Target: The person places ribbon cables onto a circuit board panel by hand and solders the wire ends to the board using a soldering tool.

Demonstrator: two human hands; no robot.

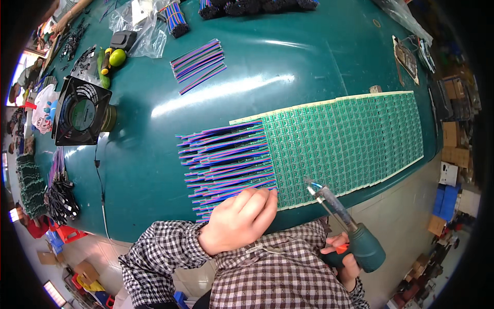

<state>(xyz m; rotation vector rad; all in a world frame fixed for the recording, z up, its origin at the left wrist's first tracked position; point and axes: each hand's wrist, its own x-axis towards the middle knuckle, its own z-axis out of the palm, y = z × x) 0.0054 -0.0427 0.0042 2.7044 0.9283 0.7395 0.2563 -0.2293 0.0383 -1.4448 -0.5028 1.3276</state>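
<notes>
The green circuit-board panel (pixel 350 144) lies on the green bench (pixel 139 180), and rows of multicoloured wires (pixel 226 159) run out from its left end, side by side. At the near left corner of the panel's bare part, the left hand (pixel 239 221) rests over the near rows of wires with its fingers curled in; its fingertips are hidden, so I cannot tell whether they pinch a wire. Near the panel's near edge, the right hand (pixel 351 267) grips a dark green soldering gun (pixel 368 247) with a red trigger, its metal tip pointing over the boards; whether the tip touches them I cannot tell. Well to the left of the panel stands a black square fan (pixel 81 110). Beyond the panel, to the far left, lie a small group of loose wires (pixel 198 62) and, farther off, a tied wire bundle (pixel 176 20) beside clear plastic bags (pixel 149 38).
</notes>
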